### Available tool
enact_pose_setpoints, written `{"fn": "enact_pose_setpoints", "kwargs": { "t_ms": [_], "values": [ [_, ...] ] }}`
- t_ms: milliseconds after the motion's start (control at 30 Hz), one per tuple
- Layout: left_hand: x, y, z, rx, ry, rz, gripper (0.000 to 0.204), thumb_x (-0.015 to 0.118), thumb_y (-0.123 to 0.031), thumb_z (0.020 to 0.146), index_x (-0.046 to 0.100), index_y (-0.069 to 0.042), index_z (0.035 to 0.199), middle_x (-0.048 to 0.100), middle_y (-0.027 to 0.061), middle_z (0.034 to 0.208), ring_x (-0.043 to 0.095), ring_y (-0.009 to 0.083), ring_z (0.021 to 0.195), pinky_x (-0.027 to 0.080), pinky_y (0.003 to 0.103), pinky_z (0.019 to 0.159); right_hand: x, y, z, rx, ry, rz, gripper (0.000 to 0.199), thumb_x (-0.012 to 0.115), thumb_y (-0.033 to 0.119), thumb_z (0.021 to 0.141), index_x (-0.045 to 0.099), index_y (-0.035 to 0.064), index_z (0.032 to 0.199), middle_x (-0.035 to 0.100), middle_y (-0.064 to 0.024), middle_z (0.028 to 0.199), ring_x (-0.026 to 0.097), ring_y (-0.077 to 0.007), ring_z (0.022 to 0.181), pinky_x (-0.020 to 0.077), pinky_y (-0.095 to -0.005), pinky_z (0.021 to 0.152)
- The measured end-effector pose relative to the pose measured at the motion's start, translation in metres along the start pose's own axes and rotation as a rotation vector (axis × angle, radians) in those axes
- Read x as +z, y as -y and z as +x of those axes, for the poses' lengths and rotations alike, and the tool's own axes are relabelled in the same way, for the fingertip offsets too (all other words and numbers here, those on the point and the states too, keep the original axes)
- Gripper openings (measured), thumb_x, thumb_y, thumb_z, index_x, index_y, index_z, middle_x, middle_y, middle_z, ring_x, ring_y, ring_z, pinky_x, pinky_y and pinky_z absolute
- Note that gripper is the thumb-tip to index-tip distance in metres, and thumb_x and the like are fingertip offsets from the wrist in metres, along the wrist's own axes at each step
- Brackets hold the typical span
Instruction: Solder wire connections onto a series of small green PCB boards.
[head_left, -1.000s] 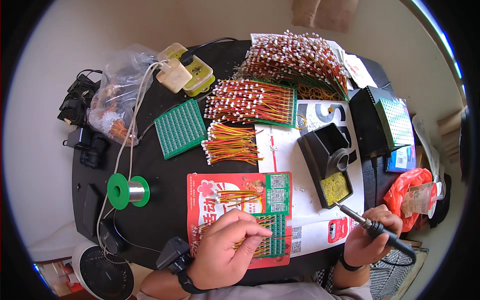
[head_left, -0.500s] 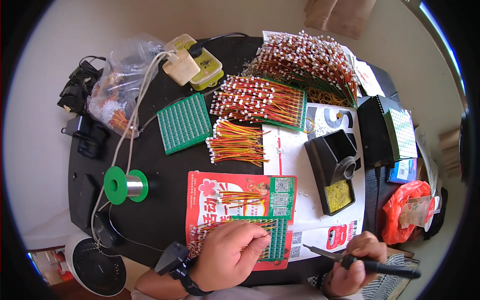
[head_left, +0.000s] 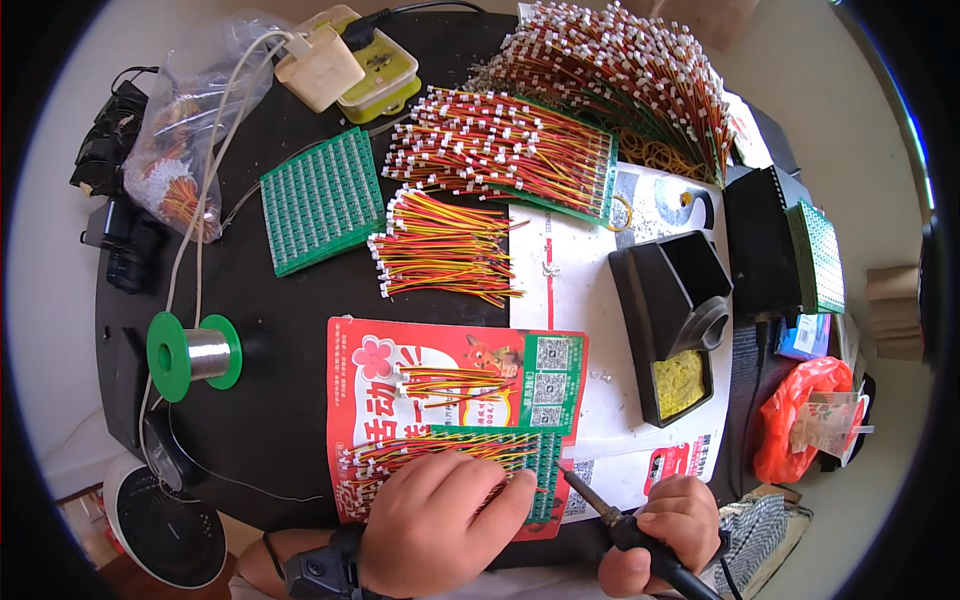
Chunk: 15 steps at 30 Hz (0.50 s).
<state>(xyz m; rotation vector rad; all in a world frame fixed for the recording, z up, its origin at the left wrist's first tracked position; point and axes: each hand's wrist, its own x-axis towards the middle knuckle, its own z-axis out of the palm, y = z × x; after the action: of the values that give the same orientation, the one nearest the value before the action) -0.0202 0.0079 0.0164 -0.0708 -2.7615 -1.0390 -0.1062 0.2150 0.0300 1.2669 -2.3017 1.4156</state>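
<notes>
My right hand point(head_left: 675, 525) grips a soldering iron point(head_left: 588, 493) by its black handle. The iron's tip points up and left, close to the right edge of a green circuit board panel point(head_left: 547, 475). Over the panel's wired part lies my left hand point(head_left: 440, 525), fingers curled and thumb near the index finger. Whatever those fingertips hold is hidden. Red and yellow wires point(head_left: 440, 447) with white connectors run across the panel from the left. Above them, a few loose wires point(head_left: 455, 385) rest on a red printed sheet point(head_left: 350, 400).
A solder spool point(head_left: 208, 353) stands left. A black iron stand point(head_left: 665, 300) with yellow sponge point(head_left: 682, 385) stands right. Farther back are a wire pile point(head_left: 450, 245), bare panels point(head_left: 325, 205), wired panels point(head_left: 520, 150) and a yellow-green box point(head_left: 385, 85). An orange bag point(head_left: 790, 440) sits far right.
The soldering iron has moved left, its tip now nearer the panel's edge. My left hand has shifted slightly down and left in view. The whole view has shifted a little.
</notes>
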Motion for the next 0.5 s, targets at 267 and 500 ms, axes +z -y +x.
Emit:
{"fn": "enact_pose_setpoints", "kwargs": {
  "t_ms": [267, 500],
  "values": [
    [0.010, -0.002, 0.005, 0.048, -0.033, 0.033, 0.017, 0.077, 0.000, 0.073, 0.075, 0.002, 0.090, 0.065, 0.0084, 0.082, 0.063, 0.0247, 0.069, 0.051, 0.036, 0.058, -0.002, -0.001, -0.001, 0.017, 0.037, 0.015, 0.026, 0.068, 0.015, 0.086, 0.059, -0.0084, 0.090, 0.057, -0.0155, 0.067, 0.054, -0.0269, 0.052, 0.0457, -0.0377, 0.051],
    [0.015, 0.005, 0.005, 0.054, -0.101, 0.046, 0.018, 0.078, 0.000, 0.072, 0.075, 0.001, 0.090, 0.064, 0.0077, 0.080, 0.062, 0.0248, 0.067, 0.051, 0.036, 0.058, 0.002, -0.003, -0.013, 0.098, 0.019, -0.030, 0.030, 0.073, 0.024, 0.086, 0.058, -0.0021, 0.089, 0.056, -0.0100, 0.065, 0.054, -0.0224, 0.053, 0.0455, -0.0328, 0.051]
  ]
}}
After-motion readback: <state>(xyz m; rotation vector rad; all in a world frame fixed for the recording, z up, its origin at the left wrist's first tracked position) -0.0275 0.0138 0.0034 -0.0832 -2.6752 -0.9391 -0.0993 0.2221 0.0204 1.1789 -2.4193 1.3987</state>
